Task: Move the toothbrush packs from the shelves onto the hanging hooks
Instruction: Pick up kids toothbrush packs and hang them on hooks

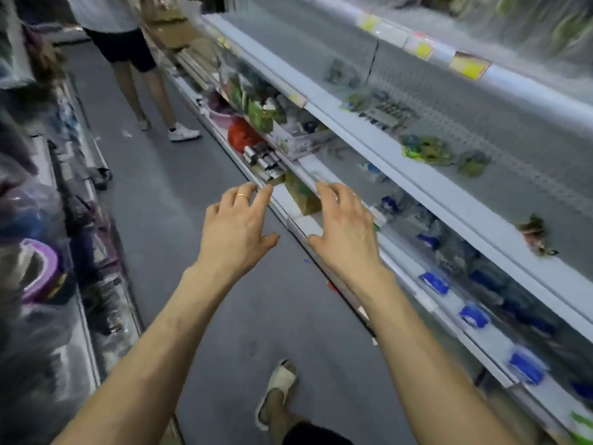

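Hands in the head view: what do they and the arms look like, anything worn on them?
Both are bare, no gloves. The left hand wears a thin gold ring on one finger; the right hand shows none. The left forearm and right forearm are uncovered to the frame's edge: no sleeve, watch or bracelet.

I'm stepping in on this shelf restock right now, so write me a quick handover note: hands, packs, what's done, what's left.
Left hand: open, empty, out over the aisle.
Right hand: open, empty, above the front edge of the lower white metal shelf.
Blue plastic packs lie along that shelf; too blurred to confirm as toothbrushes.
Perforated grey back panel above; no hooks or hung packs discernible.
Done: nothing evident.
Left: pick up packs, hang them.
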